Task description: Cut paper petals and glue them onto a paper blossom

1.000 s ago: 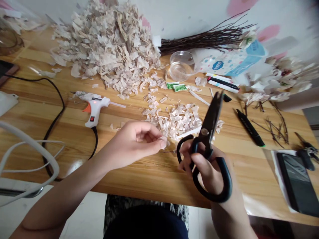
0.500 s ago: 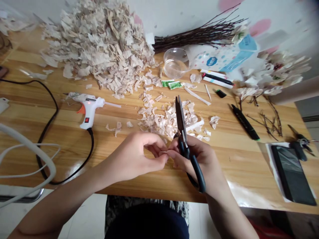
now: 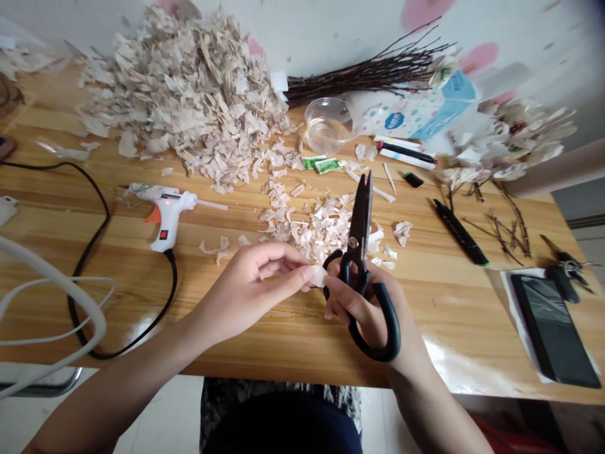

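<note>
My right hand (image 3: 366, 302) is closed around the black scissors (image 3: 362, 252), whose shut blades point up and away from me. My left hand (image 3: 255, 284) pinches a small pale husk piece (image 3: 317, 275) between thumb and fingertips, right beside my right hand's fingers. Both hands hover over the near edge of the wooden table (image 3: 293, 328). Just beyond them lies a small scatter of cut pale pieces (image 3: 321, 224).
A big heap of pale husk scraps (image 3: 189, 107) fills the far left. A white glue gun (image 3: 163, 211) with a black cord lies at left. Dark twigs (image 3: 378, 69), a clear cup (image 3: 326, 123), pens (image 3: 456, 224) and a phone (image 3: 551, 328) lie toward the right.
My right hand has turned the scissors from edge-on to flat, handles now facing me. My left hand stays pinched, now showing a pale piece at its fingertips.
</note>
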Motion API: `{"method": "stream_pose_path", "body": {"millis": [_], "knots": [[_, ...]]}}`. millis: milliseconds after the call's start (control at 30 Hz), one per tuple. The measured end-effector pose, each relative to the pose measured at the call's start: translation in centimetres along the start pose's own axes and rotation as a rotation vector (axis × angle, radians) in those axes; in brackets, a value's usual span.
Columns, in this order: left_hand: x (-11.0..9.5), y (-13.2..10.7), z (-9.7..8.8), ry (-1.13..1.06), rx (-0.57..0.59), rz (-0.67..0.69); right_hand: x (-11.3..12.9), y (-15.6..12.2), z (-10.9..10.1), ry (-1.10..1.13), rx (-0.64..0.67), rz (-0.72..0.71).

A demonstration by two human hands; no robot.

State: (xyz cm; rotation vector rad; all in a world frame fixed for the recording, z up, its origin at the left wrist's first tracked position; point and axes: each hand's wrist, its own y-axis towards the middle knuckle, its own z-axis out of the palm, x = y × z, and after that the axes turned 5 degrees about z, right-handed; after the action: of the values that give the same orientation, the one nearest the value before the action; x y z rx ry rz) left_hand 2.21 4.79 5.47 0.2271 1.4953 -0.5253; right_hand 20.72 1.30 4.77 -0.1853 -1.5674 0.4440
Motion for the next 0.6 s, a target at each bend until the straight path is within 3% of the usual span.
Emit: {"method": "stream_pose_path", "body": {"millis": [200, 333, 400, 467, 533, 600], "knots": [[-0.2, 0.1, 0.1, -0.006, -0.005, -0.013, -0.4, -0.1, 0.1, 0.055, 0.029, -0.005], [0.0, 0.0, -0.1, 0.023, -0.05, 0.0, 0.1, 0.1, -2.5, -0.155, 0.021, -0.038], [-0.2, -0.2, -0.2, 0.078, -0.093, 0.043, -0.1, 0.1, -5.1, -0.386, -0.134, -0.027], [-0.7, -0.5, -0.5, 0.167, -0.137, 0.102, -1.1, -0.4, -8.3, -0.615, -0.404, 0.003], [-1.0, -1.2, -1.0, 0.264, -0.197, 0.162, -2.8, -1.3, -11.7, -0.871, -0.617, 0.077], [-0.8, -2.2, -1.9, 0.383, -0.295, 0.227, -5.0, -2.3, -14.9, -0.967, -0.76, 0.086]]}}
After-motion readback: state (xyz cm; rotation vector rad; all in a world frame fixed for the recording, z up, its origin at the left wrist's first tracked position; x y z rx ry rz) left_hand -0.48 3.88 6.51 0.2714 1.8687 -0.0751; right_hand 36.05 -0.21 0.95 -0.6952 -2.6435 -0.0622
